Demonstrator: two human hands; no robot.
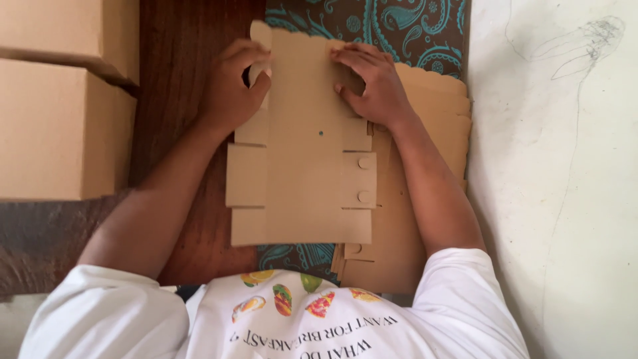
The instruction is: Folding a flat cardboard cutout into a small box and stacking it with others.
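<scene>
Shirt (312, 326) nearest; we pinch the blank's (312, 166) far flap with our left hand (232, 86), right hand (372, 86) pressed flat: folding begun, creasing next, we judge.

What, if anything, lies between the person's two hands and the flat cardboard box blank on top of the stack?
Nothing visible. The left hand grips the far left flap of the cardboard blank, and the right hand presses flat on its far right part. Both touch it directly.

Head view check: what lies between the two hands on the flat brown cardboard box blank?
Only bare cardboard. In the head view, the left hand and right hand press the far end of the flat brown cardboard box blank; nothing else sits between them.
</scene>
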